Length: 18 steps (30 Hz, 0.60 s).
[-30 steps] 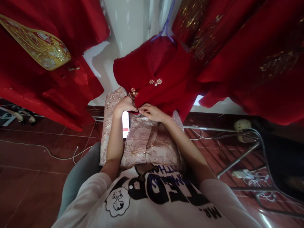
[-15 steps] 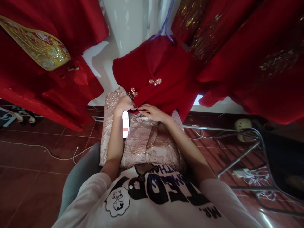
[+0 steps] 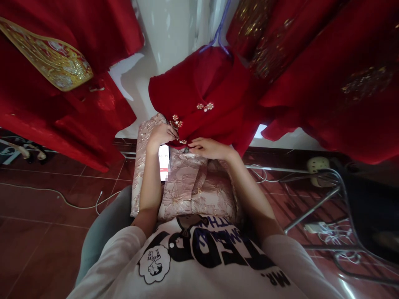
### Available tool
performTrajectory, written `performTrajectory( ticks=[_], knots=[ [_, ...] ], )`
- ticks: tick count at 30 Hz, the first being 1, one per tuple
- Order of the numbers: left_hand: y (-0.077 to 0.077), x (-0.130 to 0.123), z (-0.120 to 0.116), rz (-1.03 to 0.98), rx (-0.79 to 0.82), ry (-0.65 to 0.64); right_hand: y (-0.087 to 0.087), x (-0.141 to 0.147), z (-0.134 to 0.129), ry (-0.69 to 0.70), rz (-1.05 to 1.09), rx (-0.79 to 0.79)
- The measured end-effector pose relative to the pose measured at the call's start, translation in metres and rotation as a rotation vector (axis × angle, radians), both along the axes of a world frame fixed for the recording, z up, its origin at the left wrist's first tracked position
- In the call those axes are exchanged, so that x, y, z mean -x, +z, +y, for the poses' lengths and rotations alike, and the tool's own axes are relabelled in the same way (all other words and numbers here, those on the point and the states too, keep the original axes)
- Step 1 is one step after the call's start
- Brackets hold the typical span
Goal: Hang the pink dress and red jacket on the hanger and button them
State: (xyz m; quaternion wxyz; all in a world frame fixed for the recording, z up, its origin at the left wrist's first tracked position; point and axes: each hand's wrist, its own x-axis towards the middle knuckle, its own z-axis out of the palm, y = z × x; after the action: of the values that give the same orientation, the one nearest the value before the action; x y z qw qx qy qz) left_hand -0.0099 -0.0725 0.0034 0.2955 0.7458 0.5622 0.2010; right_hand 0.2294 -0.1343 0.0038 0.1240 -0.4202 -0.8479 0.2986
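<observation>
A red garment point(image 3: 218, 124) with pearly, jewelled clasps hangs in front of me on a purple hanger point(image 3: 220, 37). One clasp point(image 3: 205, 107) sits below its neckline, and another ornament point(image 3: 176, 121) with a beaded chain lies near its left edge. My left hand point(image 3: 162, 135) is closed on that edge, its fingers bent beside the chain. My right hand point(image 3: 208, 148) holds the lower hem, fingers on top, right of a small jewelled piece point(image 3: 183, 142). Pink brocade fabric point(image 3: 182, 187) lies across my lap. A lit phone point(image 3: 163, 164) rests on it, below my left wrist.
More red garments hang at the left point(image 3: 109, 99) and right point(image 3: 311, 95), with gold decoration. At the right stands a metal-framed black chair point(image 3: 370, 207). White cables point(image 3: 336, 234) and a pale clog point(image 3: 318, 170) are on the tiled floor. Heeled shoes point(image 3: 34, 153) show far left.
My right hand has slid a little to the right along the hem, away from the small jewelled piece, which now shows more fully. My left hand stays at the garment's edge.
</observation>
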Motion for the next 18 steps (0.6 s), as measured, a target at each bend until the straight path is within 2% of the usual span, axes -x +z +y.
performTrajectory(
  ticks=[3, 6, 11, 15, 18],
  knots=[
    [0.003, 0.002, -0.002, 0.009, 0.01, 0.035, 0.014, -0.01, -0.007, -0.033, 0.059, 0.071],
    [0.008, -0.002, -0.005, 0.051, 0.033, 0.025, 0.015, -0.013, -0.009, -0.054, 0.108, 0.121],
    [0.012, -0.014, -0.01, 0.189, -0.001, 0.014, -0.004, -0.004, 0.001, -0.041, 0.141, 0.071],
    [0.009, -0.021, -0.01, 0.287, -0.005, 0.02, -0.023, 0.006, 0.009, -0.066, 0.219, 0.057],
    [0.006, -0.024, -0.009, 0.286, 0.029, 0.013, -0.035, 0.011, 0.015, -0.057, 0.309, 0.026]
  ],
)
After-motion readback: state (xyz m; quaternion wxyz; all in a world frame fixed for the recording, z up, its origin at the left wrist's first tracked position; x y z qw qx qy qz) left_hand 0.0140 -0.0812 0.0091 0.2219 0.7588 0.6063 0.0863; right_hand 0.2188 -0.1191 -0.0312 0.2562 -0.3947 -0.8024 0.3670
